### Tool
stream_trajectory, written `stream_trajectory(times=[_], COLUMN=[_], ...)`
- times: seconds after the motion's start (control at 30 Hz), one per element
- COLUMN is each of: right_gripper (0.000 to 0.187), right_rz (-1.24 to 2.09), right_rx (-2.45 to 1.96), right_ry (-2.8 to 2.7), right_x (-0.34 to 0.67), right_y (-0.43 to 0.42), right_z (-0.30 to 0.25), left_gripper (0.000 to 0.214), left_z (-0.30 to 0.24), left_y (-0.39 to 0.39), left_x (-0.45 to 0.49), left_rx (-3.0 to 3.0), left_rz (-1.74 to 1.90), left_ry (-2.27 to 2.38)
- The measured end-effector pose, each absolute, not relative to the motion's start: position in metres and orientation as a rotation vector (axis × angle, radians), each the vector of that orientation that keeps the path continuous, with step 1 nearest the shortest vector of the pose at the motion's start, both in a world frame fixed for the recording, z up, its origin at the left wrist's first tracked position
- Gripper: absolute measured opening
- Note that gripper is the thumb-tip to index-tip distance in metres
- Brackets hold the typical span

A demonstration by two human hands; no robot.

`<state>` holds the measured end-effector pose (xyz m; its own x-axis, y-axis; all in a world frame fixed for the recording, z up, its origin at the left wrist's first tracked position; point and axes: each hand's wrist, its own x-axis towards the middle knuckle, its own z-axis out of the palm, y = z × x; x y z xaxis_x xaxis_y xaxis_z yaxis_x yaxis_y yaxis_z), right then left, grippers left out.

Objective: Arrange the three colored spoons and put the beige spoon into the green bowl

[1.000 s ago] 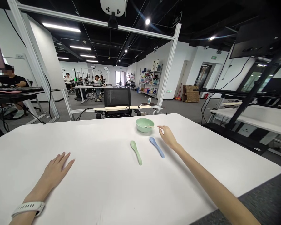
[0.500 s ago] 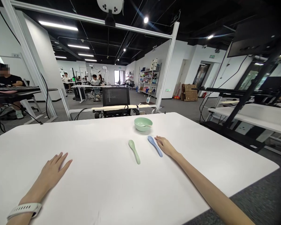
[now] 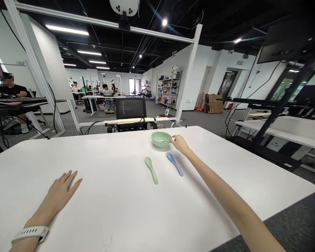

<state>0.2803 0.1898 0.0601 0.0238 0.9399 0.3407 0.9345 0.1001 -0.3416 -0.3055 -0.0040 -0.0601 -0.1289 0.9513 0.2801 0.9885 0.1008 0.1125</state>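
Observation:
A light green bowl (image 3: 157, 143) stands toward the far side of the white table (image 3: 105, 196). Inside it lies a pale spoon (image 3: 165, 141), its handle crossing the right rim. My right hand (image 3: 179, 144) is at that rim with thumb and fingers pinched on the handle's end; the fingertips are small in view. Nearer to me a green spoon (image 3: 151, 170) and a blue spoon (image 3: 174, 164) lie apart on the table, bowls pointing away. My left hand (image 3: 59, 192), wearing a pale wristband, rests flat on the left of the table with fingers spread.
Beyond the table's far edge are a black office chair (image 3: 131, 108) and a metal frame (image 3: 191, 70) that rises over it. A dark stand (image 3: 273, 105) with a screen is at the right. Several people sit at desks in the background.
My right hand has left its place beside the blue spoon, moved away from me to the bowl and closed on the spoon handle there. My left hand has stayed put.

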Motion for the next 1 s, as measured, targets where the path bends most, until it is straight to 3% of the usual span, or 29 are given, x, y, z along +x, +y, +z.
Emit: stream_trajectory(times=[0.3,0.5,0.7,0.83,1.0], right_gripper=[0.024,0.024,0.035,0.034,0.044], right_rz=[0.162,0.186,0.350,0.566,0.566], right_rx=[-1.703,-1.372,-0.941,-0.859,-0.907], right_ry=[-1.867,-1.739,-1.687,-1.743,-1.890], right_x=[0.258,0.236,0.199,0.168,0.161], right_y=[0.192,0.173,0.092,0.042,0.025], right_z=[0.065,0.075,0.072,0.069,0.067], left_gripper=[0.096,0.069,0.050,0.056,0.044], left_z=[-0.043,-0.004,0.031,0.038,0.035], left_y=[-0.011,-0.018,-0.001,0.022,0.040], left_x=[-0.287,-0.249,-0.143,-0.073,-0.047], left_rx=[-1.902,-2.015,-2.320,-2.374,-2.284], left_rz=[-0.380,-0.572,-0.801,-0.734,-0.554], left_ry=[-2.364,-2.103,-1.566,-1.259,-1.234])
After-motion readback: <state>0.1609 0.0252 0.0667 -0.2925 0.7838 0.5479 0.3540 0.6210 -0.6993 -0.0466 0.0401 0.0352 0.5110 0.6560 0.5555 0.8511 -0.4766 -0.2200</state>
